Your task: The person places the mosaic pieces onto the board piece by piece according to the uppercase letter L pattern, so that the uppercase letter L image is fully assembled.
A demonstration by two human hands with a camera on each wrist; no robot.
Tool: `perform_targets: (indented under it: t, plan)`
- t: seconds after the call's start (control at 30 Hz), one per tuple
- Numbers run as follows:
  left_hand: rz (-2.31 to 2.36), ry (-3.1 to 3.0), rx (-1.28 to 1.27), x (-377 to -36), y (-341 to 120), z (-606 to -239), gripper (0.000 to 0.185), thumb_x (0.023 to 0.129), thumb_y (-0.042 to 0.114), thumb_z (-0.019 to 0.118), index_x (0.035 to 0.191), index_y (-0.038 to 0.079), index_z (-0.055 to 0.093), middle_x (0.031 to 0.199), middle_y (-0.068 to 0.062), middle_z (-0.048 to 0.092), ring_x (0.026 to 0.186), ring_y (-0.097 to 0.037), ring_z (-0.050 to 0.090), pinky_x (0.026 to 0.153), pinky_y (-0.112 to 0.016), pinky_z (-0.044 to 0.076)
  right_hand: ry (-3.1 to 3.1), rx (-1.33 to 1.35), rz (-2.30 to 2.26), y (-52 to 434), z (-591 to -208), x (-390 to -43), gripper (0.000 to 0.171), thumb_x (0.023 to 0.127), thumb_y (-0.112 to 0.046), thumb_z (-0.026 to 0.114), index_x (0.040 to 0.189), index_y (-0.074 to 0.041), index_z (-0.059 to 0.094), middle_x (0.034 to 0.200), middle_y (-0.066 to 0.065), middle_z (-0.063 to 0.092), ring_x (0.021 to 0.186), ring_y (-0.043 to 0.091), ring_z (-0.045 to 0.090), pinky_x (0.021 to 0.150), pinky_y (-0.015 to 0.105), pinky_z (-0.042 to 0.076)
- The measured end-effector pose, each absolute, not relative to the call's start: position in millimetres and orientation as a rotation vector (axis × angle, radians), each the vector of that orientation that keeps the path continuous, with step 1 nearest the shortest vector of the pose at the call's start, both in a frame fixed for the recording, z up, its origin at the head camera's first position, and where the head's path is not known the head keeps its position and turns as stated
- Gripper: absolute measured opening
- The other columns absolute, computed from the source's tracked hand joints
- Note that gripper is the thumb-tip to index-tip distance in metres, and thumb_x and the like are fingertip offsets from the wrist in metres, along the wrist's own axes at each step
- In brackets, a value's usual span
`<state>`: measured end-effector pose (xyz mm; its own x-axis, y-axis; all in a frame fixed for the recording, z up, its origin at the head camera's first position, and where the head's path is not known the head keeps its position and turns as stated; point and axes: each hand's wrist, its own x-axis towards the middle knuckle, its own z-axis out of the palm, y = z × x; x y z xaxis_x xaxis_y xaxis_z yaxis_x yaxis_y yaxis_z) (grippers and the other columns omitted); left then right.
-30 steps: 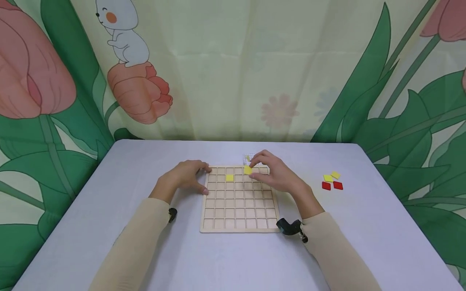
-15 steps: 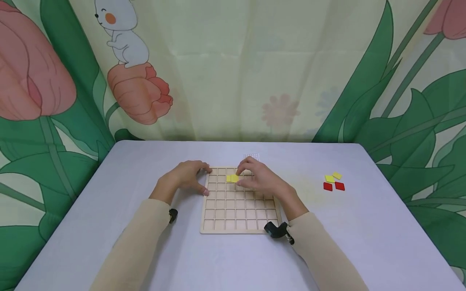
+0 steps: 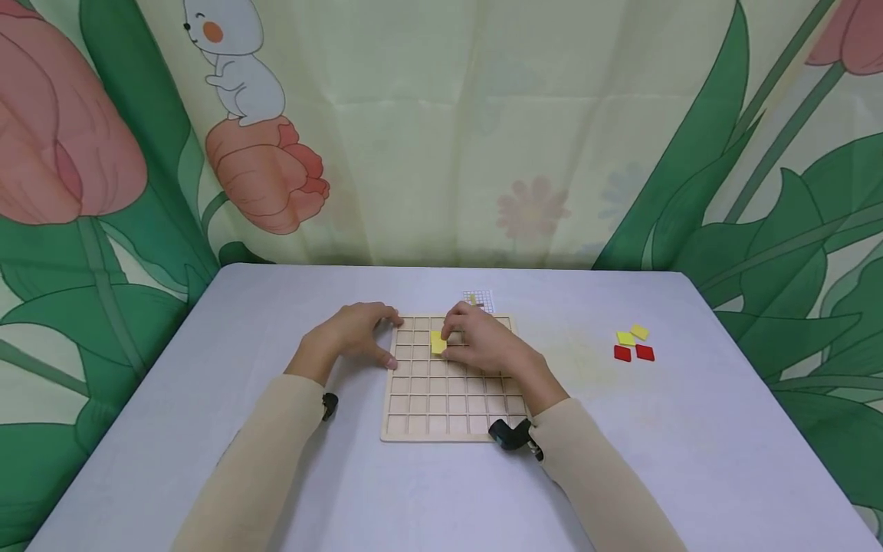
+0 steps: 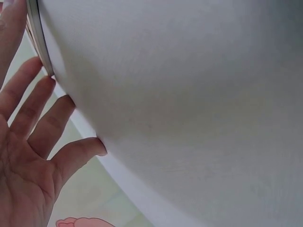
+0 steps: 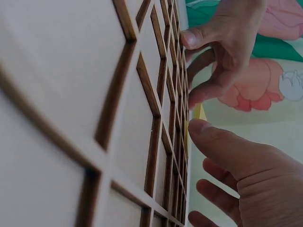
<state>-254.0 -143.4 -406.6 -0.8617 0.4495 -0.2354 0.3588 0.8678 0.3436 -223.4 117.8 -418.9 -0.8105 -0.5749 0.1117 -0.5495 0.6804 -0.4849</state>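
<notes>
A wooden grid board (image 3: 417,425) with raised dividers lies flat on the table. My right hand (image 3: 483,337) is over its upper middle, and its thumb and fingers pinch a yellow square tile (image 3: 438,345). Another yellow tile sat in that same part of the grid; where the two meet is hard to tell apart. In the right wrist view the yellow tile (image 5: 200,112) shows edge-on beyond my thumb. My left hand (image 3: 352,333) rests at the board's upper left, thumb and fingers spread and touching the side. The left wrist view shows those fingers (image 4: 49,125) spread along the board's edge.
To the right on the white-covered table (image 3: 690,429) lie two loose yellow tiles (image 3: 625,338) and two red tiles (image 3: 622,353). Behind the board is a small printed grid card (image 3: 478,297), partly hidden by my right hand. A patterned curtain (image 3: 428,153) hangs behind the table.
My right hand has carried the yellow tile left and slightly nearer, from the board's far edge to the tile lying in the grid. The left hand has stayed in place.
</notes>
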Motion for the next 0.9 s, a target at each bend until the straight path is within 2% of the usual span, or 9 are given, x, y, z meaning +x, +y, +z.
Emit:
perform_targets:
  t: [0.37,0.67,0.9]
  plan:
    - [0.411,2.734,0.619,-255.1,-140.0,-409.1,0.086,0.051,0.060,0.084,0.126,0.029,0.057,0.136,0.002,0.050,0.129,-0.023,0.042,0.107,-0.045,0.034,2.816,-0.947,-0.773,120.3,-422.0,-221.4,0.018,0.081,-0.031,0.076,0.091,-0.019,0.069,0.108,-0.006,0.053,0.096,0.015,0.052,0.085,0.031,0.044]
    - [0.407,2.735,0.608,-254.4,-142.4,-406.6,0.088,0.050,0.060,0.084,0.127,0.028,0.056,0.136,0.000,0.050,0.129,-0.024,0.042,0.107,-0.046,0.034,2.776,-1.017,-0.757,118.5,-420.1,-224.7,0.007,0.084,-0.029,0.073,0.087,-0.024,0.071,0.104,-0.007,0.056,0.099,0.013,0.051,0.091,0.032,0.042]
    - [0.422,2.737,0.585,-254.8,-143.7,-408.0,0.089,0.050,0.059,0.085,0.128,0.029,0.055,0.138,0.000,0.049,0.129,-0.024,0.041,0.107,-0.046,0.034,2.784,-1.003,-0.710,126.3,-409.8,-221.8,0.010,0.087,-0.030,0.069,0.094,-0.023,0.071,0.104,-0.010,0.057,0.102,0.012,0.050,0.096,0.033,0.040]
